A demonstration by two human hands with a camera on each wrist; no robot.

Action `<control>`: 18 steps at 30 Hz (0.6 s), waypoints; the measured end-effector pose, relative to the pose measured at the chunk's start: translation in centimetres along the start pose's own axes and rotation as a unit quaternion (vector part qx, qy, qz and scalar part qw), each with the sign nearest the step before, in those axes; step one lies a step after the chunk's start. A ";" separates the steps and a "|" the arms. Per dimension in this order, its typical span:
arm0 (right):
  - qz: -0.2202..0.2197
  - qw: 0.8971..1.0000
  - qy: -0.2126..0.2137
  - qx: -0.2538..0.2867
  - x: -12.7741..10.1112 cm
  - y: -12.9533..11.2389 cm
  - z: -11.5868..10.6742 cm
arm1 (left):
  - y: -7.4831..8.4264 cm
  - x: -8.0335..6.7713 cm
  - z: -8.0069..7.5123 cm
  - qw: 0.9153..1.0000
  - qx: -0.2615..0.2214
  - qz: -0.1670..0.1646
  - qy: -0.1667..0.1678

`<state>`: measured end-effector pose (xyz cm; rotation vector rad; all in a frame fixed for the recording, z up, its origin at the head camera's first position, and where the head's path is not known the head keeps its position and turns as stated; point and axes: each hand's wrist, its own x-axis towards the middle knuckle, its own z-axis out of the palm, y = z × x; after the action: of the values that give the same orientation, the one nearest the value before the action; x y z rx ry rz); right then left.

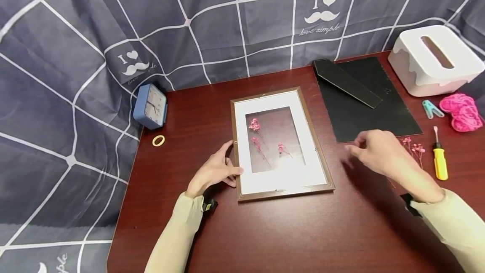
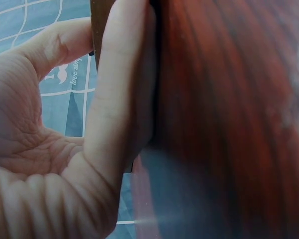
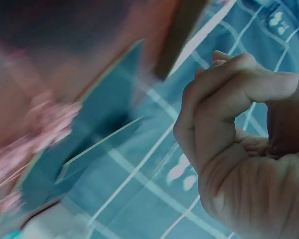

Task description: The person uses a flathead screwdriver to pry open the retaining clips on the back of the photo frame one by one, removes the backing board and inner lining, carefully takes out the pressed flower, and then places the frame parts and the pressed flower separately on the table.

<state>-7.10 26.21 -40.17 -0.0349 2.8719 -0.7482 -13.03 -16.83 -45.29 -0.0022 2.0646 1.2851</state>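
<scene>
A brown picture frame (image 1: 323,155) with a white mat (image 1: 265,183) lies on the table. Inside the mat's window are three sprigs of small pink flowers (image 1: 254,125). At the frame's left side my left hand (image 1: 214,167) grips the edge, thumb over the front; the left wrist view shows its fingers against the brown edge. My right hand (image 1: 380,153) hovers to the right of the frame with loosely curled fingers and nothing visible in them. Beside that wrist lie more pink flower sprigs (image 1: 418,150), partly hidden by the arm.
Behind my right hand lies a black backing board (image 1: 363,123) with its stand leg raised. Farther right are a white tissue box (image 1: 413,64), teal clip (image 1: 433,109), pink yarn (image 1: 461,112) and yellow screwdriver (image 1: 440,163). At left are a blue clock (image 1: 145,106) and yellow ring (image 1: 158,140).
</scene>
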 end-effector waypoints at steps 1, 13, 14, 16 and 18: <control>-0.010 1.000 0.004 0.000 0.5 -0.9 0.1 | 0.0 0.1 0.0 1.000 0.002 0.000 0.000; -0.082 0.995 -0.051 0.022 6.6 -10.1 3.2 | -0.1 0.3 -0.2 1.000 -0.004 0.001 0.001; -0.088 0.994 -0.061 0.024 7.1 -10.6 3.6 | -0.1 0.3 -0.2 1.000 -0.003 0.000 0.001; -0.102 0.991 -0.079 0.029 8.0 -11.5 4.4 | -0.1 0.2 -0.2 1.000 -0.003 0.000 0.000; -0.113 0.989 -0.094 0.031 9.0 -12.3 5.2 | -0.2 0.2 -0.3 1.000 -0.003 -0.001 0.000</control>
<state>-15.27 12.38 -40.11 -0.4064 2.6899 -0.8259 -13.27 -17.05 -45.51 -0.0069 2.0598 1.2905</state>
